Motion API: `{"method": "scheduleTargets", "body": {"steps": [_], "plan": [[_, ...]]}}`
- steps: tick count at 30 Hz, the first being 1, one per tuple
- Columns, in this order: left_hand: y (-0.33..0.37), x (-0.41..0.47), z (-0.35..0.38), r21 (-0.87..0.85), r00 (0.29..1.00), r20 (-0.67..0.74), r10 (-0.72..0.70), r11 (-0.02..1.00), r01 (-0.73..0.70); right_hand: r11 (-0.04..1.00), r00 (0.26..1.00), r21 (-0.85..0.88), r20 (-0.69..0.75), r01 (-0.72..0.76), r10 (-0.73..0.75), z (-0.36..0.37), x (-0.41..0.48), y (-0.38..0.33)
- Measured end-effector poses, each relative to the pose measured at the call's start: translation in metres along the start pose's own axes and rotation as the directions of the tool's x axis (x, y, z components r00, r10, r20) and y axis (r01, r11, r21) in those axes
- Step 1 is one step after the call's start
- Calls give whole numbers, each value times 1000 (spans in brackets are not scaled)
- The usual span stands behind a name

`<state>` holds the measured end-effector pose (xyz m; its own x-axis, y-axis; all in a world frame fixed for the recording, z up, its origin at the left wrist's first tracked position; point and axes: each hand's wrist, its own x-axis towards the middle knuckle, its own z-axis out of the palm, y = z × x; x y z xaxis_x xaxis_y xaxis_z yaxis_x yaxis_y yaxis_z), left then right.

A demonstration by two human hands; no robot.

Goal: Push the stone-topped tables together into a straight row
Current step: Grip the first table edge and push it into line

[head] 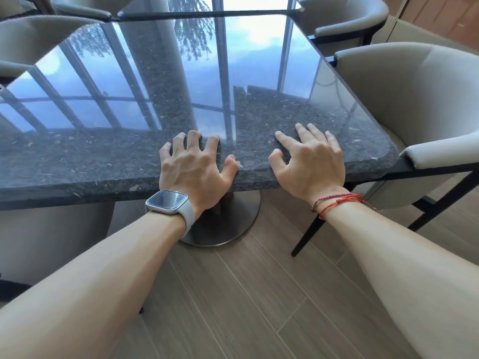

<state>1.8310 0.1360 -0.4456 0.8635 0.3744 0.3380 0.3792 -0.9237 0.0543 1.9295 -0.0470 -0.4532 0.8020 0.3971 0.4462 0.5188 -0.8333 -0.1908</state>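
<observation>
Pressing on the near edge of a dark stone-topped table (181, 81), left hand (193, 172) with fingers spread and curled, thumb hooked over the rim; right hand (309, 161) resting flat, fingers splayed, gripping nothing. Seen beyond, a second table (207, 6), its edge just beside the far edge of the first, a thin gap showing between them. Flanked by grey armchairs, the nearest (420, 104) tucked at the right corner. Worn on the wrists, a watch (167, 202) and red string bracelets (339, 200).
</observation>
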Motion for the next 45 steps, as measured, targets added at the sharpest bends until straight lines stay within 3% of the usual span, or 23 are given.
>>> {"method": "scheduleTargets", "body": {"steps": [45], "plan": [[42,32,15,19,1000,-2,-31,999,31,998,1000,51,-6,30,-30,11,43,47]]}}
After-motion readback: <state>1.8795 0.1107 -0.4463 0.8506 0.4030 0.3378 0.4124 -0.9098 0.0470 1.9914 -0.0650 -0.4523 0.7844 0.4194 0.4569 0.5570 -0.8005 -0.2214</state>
